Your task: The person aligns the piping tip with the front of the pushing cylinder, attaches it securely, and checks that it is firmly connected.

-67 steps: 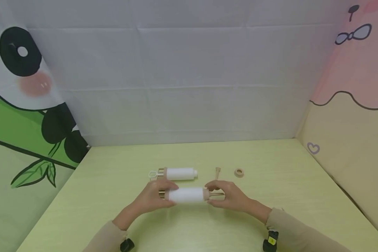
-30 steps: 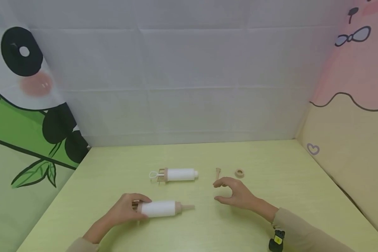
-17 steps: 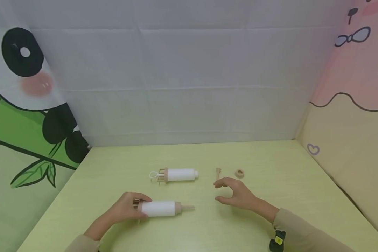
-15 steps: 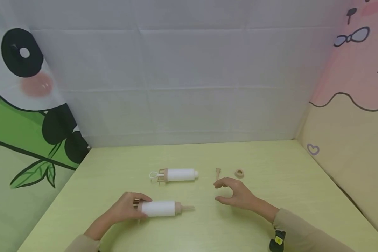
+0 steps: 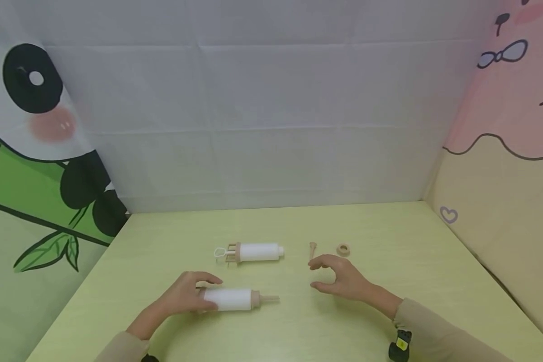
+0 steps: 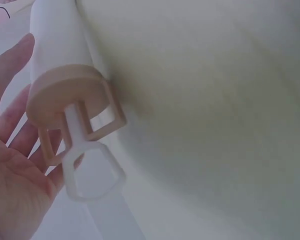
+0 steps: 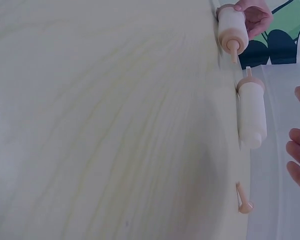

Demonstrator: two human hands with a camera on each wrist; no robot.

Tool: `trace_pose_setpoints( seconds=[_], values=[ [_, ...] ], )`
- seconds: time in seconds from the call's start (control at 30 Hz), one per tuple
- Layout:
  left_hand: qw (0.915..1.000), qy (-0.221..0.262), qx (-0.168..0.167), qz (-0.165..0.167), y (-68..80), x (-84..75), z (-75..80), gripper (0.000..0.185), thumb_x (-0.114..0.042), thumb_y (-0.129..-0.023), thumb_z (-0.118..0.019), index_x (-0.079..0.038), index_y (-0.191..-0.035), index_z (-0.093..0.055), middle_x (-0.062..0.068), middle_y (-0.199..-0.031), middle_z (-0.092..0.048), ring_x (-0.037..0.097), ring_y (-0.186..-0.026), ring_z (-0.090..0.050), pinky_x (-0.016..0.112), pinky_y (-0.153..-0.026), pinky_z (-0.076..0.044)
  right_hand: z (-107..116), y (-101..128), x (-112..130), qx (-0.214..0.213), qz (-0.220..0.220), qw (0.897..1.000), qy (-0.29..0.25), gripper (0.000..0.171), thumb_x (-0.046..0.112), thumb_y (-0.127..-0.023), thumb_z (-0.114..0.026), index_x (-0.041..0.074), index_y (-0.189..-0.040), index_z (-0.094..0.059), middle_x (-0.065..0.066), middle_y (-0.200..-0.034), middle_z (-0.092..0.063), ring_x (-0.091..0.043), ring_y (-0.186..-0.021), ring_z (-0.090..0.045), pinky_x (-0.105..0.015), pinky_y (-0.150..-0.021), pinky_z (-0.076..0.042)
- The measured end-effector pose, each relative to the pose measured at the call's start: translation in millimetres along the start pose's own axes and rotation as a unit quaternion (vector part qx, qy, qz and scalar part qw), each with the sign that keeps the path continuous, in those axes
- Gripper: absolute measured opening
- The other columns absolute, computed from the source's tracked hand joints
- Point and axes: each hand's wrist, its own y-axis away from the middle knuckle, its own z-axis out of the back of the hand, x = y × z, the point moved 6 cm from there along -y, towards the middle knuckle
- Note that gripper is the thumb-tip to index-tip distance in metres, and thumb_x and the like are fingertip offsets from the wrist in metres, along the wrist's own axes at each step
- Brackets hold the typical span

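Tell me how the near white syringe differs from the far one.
The near syringe ends in a tan cap with a thin nozzle; the far syringe ends in a bare white stub. The near syringe has the left hand at its handle end; the far syringe has no hand on it. Both are horizontal, with white barrels, tan flanges and white loop handles.

Creased grey backdrop (image 5: 271, 110) behind yellowish tabletop (image 5: 380, 229), between leafy green sidewall (image 5: 22, 183) and pink-topped sidewall (image 5: 502, 186).
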Motion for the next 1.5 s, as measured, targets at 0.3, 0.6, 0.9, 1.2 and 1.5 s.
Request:
trace_pose_setpoints(
  seconds=[0.3,0.6,0.9,1.2,1.5],
  values=[
    [0.9987,-0.019,-0.036,-0.031,-23.3,-28.6,6.3,0.049,-0.035,-0.067,-0.079,-0.008,-0.105,-0.066,0.005,-0.107,-0.065,0.031,-0.106,-0.055,0.052,-0.086,-0.044,8,2,-4,0.004,-0.024,1.0,0.018,0.038,0.017,-0.075,-0.074,0.011,-0.109,-0.058,0.0,-0.099,-0.064,-0.014,-0.091,-0.06,-0.033,-0.076,-0.051],
    [0.9951,0.017,-0.041,-0.088,-66.7,-68.9,-7.1,0.046,-0.028,-0.069,-0.078,-0.004,-0.106,-0.065,0.009,-0.106,-0.065,0.03,-0.096,-0.059,0.05,-0.09,-0.043,17,0,-13,-0.01,-0.022,0.998,0.05,0.037,0.017,-0.073,-0.076,0.012,-0.106,-0.059,0.003,-0.097,-0.064,-0.012,-0.089,-0.06,-0.03,-0.074,-0.049],
    [0.9925,0.044,-0.079,-0.083,-109.6,-91.7,-26.4,0.041,-0.021,-0.073,-0.076,-0.006,-0.109,-0.065,0.01,-0.108,-0.064,0.025,-0.103,-0.057,0.042,-0.092,-0.044,29,4,-32,-0.016,-0.066,0.997,0.029,0.036,0.014,-0.073,-0.075,0.008,-0.105,-0.06,0.0,-0.097,-0.063,-0.022,-0.087,-0.061,-0.039,-0.072,-0.053],
    [0.9884,0.111,-0.079,-0.067,-135.3,-101.1,-46.2,0.041,-0.013,-0.074,-0.074,-0.005,-0.112,-0.062,0.011,-0.112,-0.062,0.026,-0.104,-0.056,0.045,-0.092,-0.043,37,10,-46,-0.025,-0.087,0.995,0.048,0.037,0.015,-0.074,-0.075,0.005,-0.106,-0.06,-0.007,-0.097,-0.064,-0.025,-0.083,-0.062,-0.038,-0.07,-0.052],
    [0.9861,0.137,-0.079,-0.053,-150.7,-108.9,-62.6,0.037,-0.009,-0.077,-0.072,-0.002,-0.111,-0.062,0.013,-0.111,-0.062,0.028,-0.103,-0.057,0.043,-0.089,-0.046,43,14,-59,-0.024,-0.127,0.99,0.055,0.037,0.015,-0.076,-0.073,0.004,-0.108,-0.058,-0.011,-0.095,-0.063,-0.026,-0.085,-0.059,-0.042,-0.071,-0.051]
  ],
)
